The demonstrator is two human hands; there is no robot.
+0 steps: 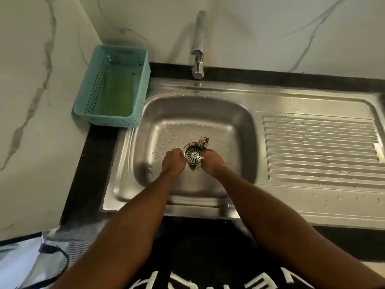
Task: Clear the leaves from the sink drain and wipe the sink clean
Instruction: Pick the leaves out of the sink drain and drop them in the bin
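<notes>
Flanking the drain strainer (193, 156) in the wet sink (239, 113), left hand (174, 161) and right hand (213, 162) are curled closed; what they grip is unclear.

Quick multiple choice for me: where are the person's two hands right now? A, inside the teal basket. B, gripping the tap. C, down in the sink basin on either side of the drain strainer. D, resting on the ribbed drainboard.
C: the left hand and right hand sit low in the sink, flanking the round drain strainer, with dark debris at its far edge.
</notes>
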